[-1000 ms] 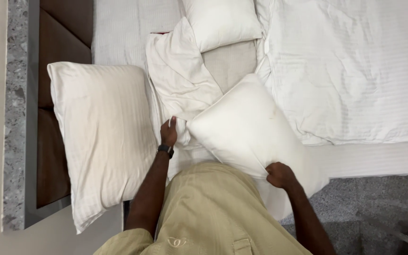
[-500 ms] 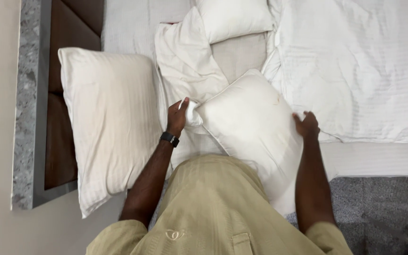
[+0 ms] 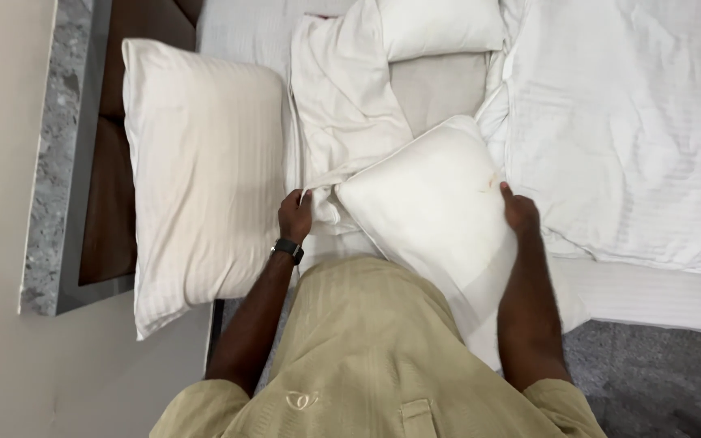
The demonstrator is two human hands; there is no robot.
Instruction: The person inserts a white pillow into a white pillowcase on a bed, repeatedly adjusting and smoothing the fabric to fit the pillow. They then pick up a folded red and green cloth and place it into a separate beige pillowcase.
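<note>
A plain white pillow (image 3: 436, 207) lies tilted at the near edge of the bed, right in front of me. My left hand (image 3: 294, 215), with a black watch on the wrist, pinches the crumpled white pillowcase fabric (image 3: 342, 122) at the pillow's left corner. My right hand (image 3: 519, 212) presses against the pillow's right edge, fingers curled on it. The lower part of the pillow is hidden behind my beige shirt.
A large striped cream pillow (image 3: 204, 170) leans against the brown headboard (image 3: 111, 203) at the left. Another white pillow (image 3: 440, 28) lies at the top. A rumpled white duvet (image 3: 626, 122) covers the right side. Grey floor (image 3: 651, 381) shows at lower right.
My right hand has moved up from the pillow's lower edge to its right side. My left hand now grips the fabric at the left corner, and the pillow has shifted up a little.
</note>
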